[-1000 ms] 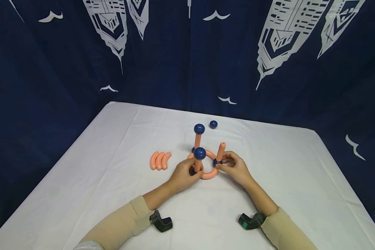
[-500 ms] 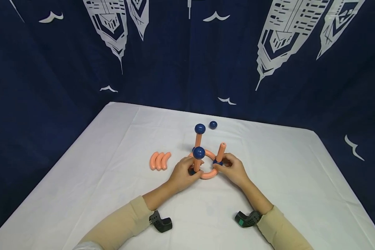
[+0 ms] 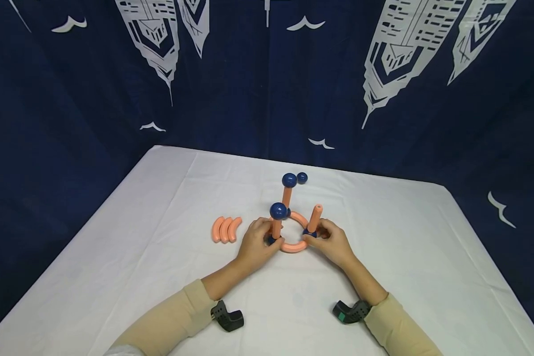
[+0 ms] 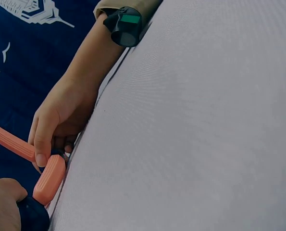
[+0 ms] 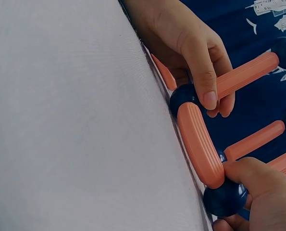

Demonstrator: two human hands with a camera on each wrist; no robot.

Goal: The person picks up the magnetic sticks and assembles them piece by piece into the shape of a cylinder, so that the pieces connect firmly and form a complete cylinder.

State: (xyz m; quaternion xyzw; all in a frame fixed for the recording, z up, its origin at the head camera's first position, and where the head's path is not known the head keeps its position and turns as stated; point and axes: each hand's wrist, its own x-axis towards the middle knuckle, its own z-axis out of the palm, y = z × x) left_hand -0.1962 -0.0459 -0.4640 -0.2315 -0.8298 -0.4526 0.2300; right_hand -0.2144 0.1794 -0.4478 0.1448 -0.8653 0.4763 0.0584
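A toy frame of blue balls and orange rods stands on the table, its curved rods (image 3: 295, 247) forming a ring. Three straight rods rise from it; two carry blue balls (image 3: 278, 211) on top, while the right rod (image 3: 315, 218) has a bare upper end. My left hand (image 3: 254, 245) grips the near-left base ball (image 5: 182, 98), thumb lying beside the foot of its upright rod. My right hand (image 3: 335, 243) pinches the right base ball (image 5: 225, 198) between thumb and fingers. Both hands partly hide these balls.
Several loose curved orange rods (image 3: 226, 230) lie side by side left of the frame. One loose blue ball (image 3: 302, 178) sits behind it. A dark blue patterned curtain (image 3: 249, 89) hangs beyond the white table's (image 3: 182, 198) far edge.
The ring has turned slightly: the near-left upright moved left and away with my left hand, and the rear upright moved right. My right hand has shifted slightly left, its fingers closer round the ball.
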